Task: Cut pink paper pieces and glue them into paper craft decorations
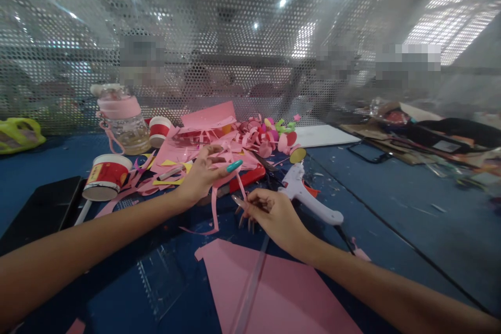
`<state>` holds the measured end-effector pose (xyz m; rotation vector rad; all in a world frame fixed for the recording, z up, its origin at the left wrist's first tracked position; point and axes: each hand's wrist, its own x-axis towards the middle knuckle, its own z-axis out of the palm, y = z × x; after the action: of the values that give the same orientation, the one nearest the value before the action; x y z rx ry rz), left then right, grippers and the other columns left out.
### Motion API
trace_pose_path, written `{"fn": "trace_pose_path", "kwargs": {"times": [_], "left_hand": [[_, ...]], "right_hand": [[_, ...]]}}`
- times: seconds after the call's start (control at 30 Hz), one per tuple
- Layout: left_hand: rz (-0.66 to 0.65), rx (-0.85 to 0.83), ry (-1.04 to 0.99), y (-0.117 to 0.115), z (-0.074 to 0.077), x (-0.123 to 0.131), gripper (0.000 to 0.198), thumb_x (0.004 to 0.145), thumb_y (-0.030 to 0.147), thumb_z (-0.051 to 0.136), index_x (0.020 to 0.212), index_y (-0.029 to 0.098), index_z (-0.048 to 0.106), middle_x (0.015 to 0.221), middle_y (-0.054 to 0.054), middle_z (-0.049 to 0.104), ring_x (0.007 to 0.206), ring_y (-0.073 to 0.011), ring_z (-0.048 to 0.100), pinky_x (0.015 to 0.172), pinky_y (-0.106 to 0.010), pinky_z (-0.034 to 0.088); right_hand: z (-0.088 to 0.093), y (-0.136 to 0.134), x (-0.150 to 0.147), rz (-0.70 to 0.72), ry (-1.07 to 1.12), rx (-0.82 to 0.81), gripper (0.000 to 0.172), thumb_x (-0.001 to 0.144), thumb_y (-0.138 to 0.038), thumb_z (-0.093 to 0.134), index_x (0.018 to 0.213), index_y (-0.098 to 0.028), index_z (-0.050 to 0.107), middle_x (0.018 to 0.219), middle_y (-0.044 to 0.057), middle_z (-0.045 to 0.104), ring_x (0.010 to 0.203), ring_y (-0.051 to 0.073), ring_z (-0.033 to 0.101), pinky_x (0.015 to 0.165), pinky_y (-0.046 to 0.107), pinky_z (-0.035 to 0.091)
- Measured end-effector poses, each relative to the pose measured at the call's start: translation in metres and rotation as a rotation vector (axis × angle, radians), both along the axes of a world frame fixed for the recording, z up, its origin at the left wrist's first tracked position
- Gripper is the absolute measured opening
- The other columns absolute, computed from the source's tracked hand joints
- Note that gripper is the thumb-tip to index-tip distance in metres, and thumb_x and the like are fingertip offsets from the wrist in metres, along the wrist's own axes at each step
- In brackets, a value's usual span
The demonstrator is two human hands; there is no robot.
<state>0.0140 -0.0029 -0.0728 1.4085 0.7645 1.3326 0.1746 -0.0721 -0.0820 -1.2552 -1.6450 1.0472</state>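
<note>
My left hand [205,175] has its thumb, with a long teal nail, and its fingers bent around a thin pink paper strip [240,186]. Lower on the same strip, my right hand [276,214] pinches it between thumb and forefinger. A looser curled pink strip [214,209] hangs below the left hand. Just right of the right hand lies a white hot glue gun [315,203]. Behind both hands is a red-handled tool [247,178], partly covered. A large pink paper sheet [274,292] lies in front, with a translucent strip [252,282] across it.
Pink paper scraps [183,141] are heaped at the back. On the left stand a pink-lidded bottle [123,120], two paper cups [105,177] and a black phone-like slab [43,209]. A white sheet [324,135] and black-framed glasses [370,154] lie right. A perforated metal screen [235,26] closes the back.
</note>
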Motion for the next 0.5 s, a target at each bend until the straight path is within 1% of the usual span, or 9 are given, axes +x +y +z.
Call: {"fn": "trace_pose_path", "kwargs": {"times": [0.07, 0.1, 0.17, 0.2, 0.27, 0.37, 0.5], "left_hand": [[-0.181, -0.034, -0.038, -0.0016, 0.0024, 0.0020, 0.046, 0.057, 0.032, 0.075, 0.096, 0.017, 0.055, 0.099, -0.007, 0.060, 0.095, -0.0185, 0.057, 0.084, -0.033, 0.045], [-0.244, -0.046, -0.047, -0.0027, 0.0032, 0.0026, 0.046, 0.057, 0.030, 0.076, 0.096, 0.016, 0.056, 0.099, -0.007, 0.062, 0.097, -0.0196, 0.057, 0.087, -0.035, 0.044], [-0.295, -0.059, -0.059, -0.0046, 0.0034, 0.0030, 0.046, 0.055, 0.024, 0.077, 0.096, 0.015, 0.058, 0.100, -0.008, 0.064, 0.100, -0.0210, 0.057, 0.091, -0.036, 0.042], [-0.286, -0.061, -0.072, -0.0051, 0.0027, 0.0029, 0.046, 0.053, 0.021, 0.078, 0.094, 0.015, 0.058, 0.101, -0.008, 0.064, 0.101, -0.0212, 0.057, 0.091, -0.036, 0.042], [-0.229, -0.067, -0.107, -0.0052, 0.0004, 0.0024, 0.046, 0.050, 0.018, 0.080, 0.091, 0.015, 0.058, 0.099, -0.007, 0.065, 0.099, -0.0211, 0.058, 0.090, -0.036, 0.044], [-0.155, -0.087, -0.143, -0.0040, -0.0030, 0.0016, 0.048, 0.048, 0.017, 0.080, 0.090, 0.016, 0.057, 0.092, -0.005, 0.067, 0.092, -0.0201, 0.061, 0.082, -0.035, 0.048], [-0.132, -0.087, -0.148, -0.0042, -0.0039, 0.0016, 0.050, 0.050, 0.018, 0.079, 0.093, 0.016, 0.055, 0.089, -0.004, 0.067, 0.087, -0.0181, 0.062, 0.080, -0.034, 0.049]], "right_hand": [[0.0004, 0.0001, -0.0007, -0.018, -0.010, -0.004, 0.021, 0.077, -0.032, 0.058, 0.065, -0.016, 0.058, 0.057, 0.000, 0.061, 0.051, 0.011, 0.058, 0.047, 0.019, 0.042], [0.0006, 0.0001, -0.0010, -0.029, -0.012, -0.005, 0.021, 0.077, -0.033, 0.058, 0.065, -0.016, 0.059, 0.057, 0.000, 0.062, 0.051, 0.011, 0.058, 0.047, 0.019, 0.042], [0.0009, 0.0000, -0.0016, -0.047, -0.011, 0.000, 0.021, 0.076, -0.034, 0.059, 0.065, -0.016, 0.059, 0.056, 0.001, 0.062, 0.051, 0.011, 0.058, 0.046, 0.020, 0.042], [0.0010, -0.0002, -0.0018, -0.053, -0.009, 0.004, 0.021, 0.076, -0.034, 0.059, 0.066, -0.016, 0.059, 0.056, 0.001, 0.063, 0.050, 0.011, 0.059, 0.046, 0.020, 0.042], [0.0012, -0.0006, -0.0019, -0.052, -0.008, 0.010, 0.022, 0.076, -0.034, 0.058, 0.065, -0.016, 0.059, 0.056, 0.001, 0.063, 0.050, 0.011, 0.058, 0.046, 0.019, 0.042], [0.0016, -0.0009, -0.0015, -0.065, -0.005, 0.012, 0.022, 0.076, -0.035, 0.058, 0.064, -0.016, 0.058, 0.056, 0.001, 0.063, 0.049, 0.011, 0.058, 0.045, 0.019, 0.042], [0.0017, -0.0008, -0.0011, -0.093, -0.007, 0.014, 0.022, 0.076, -0.035, 0.059, 0.064, -0.016, 0.057, 0.055, 0.001, 0.063, 0.048, 0.011, 0.057, 0.044, 0.020, 0.042]]}}
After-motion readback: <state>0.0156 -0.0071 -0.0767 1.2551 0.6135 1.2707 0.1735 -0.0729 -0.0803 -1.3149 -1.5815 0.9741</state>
